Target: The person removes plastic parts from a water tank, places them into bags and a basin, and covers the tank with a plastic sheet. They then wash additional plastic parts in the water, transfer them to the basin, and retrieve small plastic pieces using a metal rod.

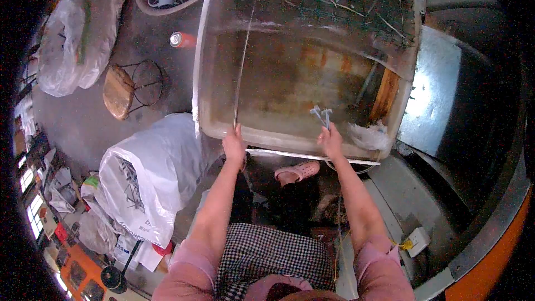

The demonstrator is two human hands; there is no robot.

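Note:
My left hand point(234, 144) is closed around the lower end of a long thin rod point(243, 61), which points up and away over the left side of a large pale tub point(267, 136). My right hand point(330, 140) is closed on a small grey branched plastic piece point(321, 115), held over the tub's near edge. The two hands are apart. A crumpled clear plastic bag point(369, 135) lies in the tub's near right corner, to the right of my right hand. Green netting point(356, 0) with pale strips spans the far part of the tub.
A white sack point(159, 167) of grey parts stands at the left. Beyond it are a wooden-topped stool point(118, 92), an orange spray can point(184, 39), a plastic bag point(78, 39) and a basin point(146, 6) of grey parts. A machine panel point(432, 89) is at the right.

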